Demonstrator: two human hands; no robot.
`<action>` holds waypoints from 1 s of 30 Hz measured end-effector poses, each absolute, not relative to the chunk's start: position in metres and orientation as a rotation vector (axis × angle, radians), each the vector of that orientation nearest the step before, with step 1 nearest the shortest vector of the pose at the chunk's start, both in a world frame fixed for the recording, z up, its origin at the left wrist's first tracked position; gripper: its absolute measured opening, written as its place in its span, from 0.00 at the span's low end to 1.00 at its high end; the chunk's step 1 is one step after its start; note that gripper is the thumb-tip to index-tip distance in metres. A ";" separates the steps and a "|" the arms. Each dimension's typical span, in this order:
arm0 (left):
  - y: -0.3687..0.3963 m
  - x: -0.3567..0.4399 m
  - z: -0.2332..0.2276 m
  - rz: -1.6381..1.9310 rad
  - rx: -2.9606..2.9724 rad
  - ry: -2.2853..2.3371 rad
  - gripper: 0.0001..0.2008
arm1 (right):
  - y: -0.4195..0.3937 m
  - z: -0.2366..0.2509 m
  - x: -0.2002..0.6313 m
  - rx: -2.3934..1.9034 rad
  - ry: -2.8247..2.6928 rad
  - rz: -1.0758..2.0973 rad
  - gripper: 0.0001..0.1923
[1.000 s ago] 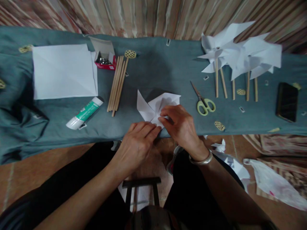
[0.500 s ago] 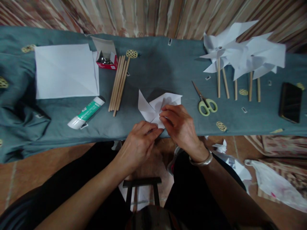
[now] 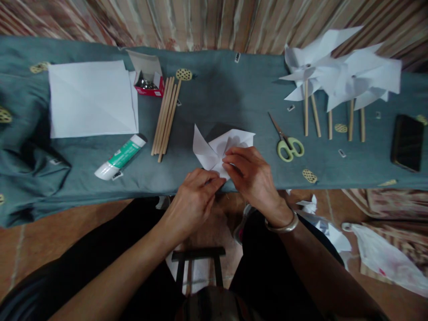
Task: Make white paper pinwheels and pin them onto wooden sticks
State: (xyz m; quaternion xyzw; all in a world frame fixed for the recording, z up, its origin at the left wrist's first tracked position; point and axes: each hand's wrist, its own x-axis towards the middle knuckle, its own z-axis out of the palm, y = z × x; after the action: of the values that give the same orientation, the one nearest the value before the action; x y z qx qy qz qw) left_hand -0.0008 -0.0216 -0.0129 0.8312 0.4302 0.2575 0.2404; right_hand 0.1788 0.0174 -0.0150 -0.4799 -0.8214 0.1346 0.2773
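A white paper pinwheel [image 3: 204, 152] with folded blades lies at the front edge of the table, directly before me. My left hand [image 3: 197, 194] is closed on its near edge, thumb and fingers pinching the paper. My right hand [image 3: 250, 176] bends over its middle and right side, fingertips pressed together on the folded paper near the centre. Whether a small piece sits under those fingertips is hidden. Green-handled scissors [image 3: 285, 143] lie to the right of my right hand. Several wooden sticks [image 3: 166, 118] lie side by side to the upper left of the pinwheel.
Left on the green cloth [image 3: 214, 89] are a stack of white paper [image 3: 90, 100], a glue stick [image 3: 121, 157] and an open red box [image 3: 149, 87] of small metal pieces. Several pinwheels on sticks [image 3: 361, 82] lie back right, beside a phone [image 3: 407, 142]. A plastic bag [image 3: 384, 254] rests on the floor.
Both hands stay on the pinwheel with hardly any movement. The view has shifted very slightly.
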 end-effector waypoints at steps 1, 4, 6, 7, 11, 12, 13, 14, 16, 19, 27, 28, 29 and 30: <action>-0.022 -0.001 -0.013 0.702 2.275 1.177 0.16 | 0.017 -0.015 0.179 -1.284 -2.209 0.358 0.08; -0.021 -0.001 -0.014 0.696 2.274 1.178 0.17 | 0.016 -0.014 0.180 -1.292 -2.215 0.370 0.09; -0.021 -0.001 -0.014 0.682 2.264 1.181 0.17 | 0.015 -0.014 0.180 -1.309 -2.224 0.388 0.10; -0.021 -0.001 -0.014 0.674 2.258 1.183 0.17 | 0.015 -0.014 0.180 -1.315 -2.229 0.393 0.10; -0.021 -0.001 -0.014 0.686 2.253 1.182 0.17 | 0.014 -0.015 0.181 -1.307 -2.257 0.373 0.12; -0.021 -0.002 -0.014 0.690 2.254 1.181 0.17 | 0.014 -0.016 0.181 -1.304 -2.268 0.361 0.12; -0.021 -0.002 -0.014 0.692 2.252 1.181 0.17 | 0.014 -0.016 0.181 -1.304 -2.282 0.351 0.12; -0.021 -0.002 -0.014 0.690 2.248 1.183 0.17 | 0.013 -0.016 0.181 -1.306 -2.299 0.341 0.13; -0.021 -0.001 -0.014 0.677 2.237 1.186 0.17 | 0.012 -0.015 0.181 -1.315 -2.329 0.326 0.14; -0.021 -0.001 -0.013 0.667 2.236 1.188 0.18 | 0.008 -0.015 0.181 -1.342 -2.350 0.364 0.18; -0.015 -0.009 -0.005 0.679 2.291 1.200 0.17 | -0.001 -0.022 0.175 -1.343 -2.359 0.370 0.20; -0.013 -0.012 -0.003 0.699 2.291 1.227 0.17 | -0.001 -0.023 0.175 -1.347 -2.367 0.337 0.20; -0.011 -0.016 -0.002 0.721 2.287 1.266 0.17 | -0.001 -0.023 0.174 -1.354 -2.379 0.302 0.19; -0.008 -0.019 -0.001 0.731 2.275 1.317 0.17 | -0.002 -0.024 0.174 -1.360 -2.394 0.267 0.19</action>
State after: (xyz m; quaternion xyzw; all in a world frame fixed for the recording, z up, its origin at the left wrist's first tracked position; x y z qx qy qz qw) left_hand -0.0190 -0.0083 -0.0009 0.8161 0.4725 0.2622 0.2049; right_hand 0.1740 -0.0016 -0.0238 -0.4829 -0.8503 0.0948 0.1865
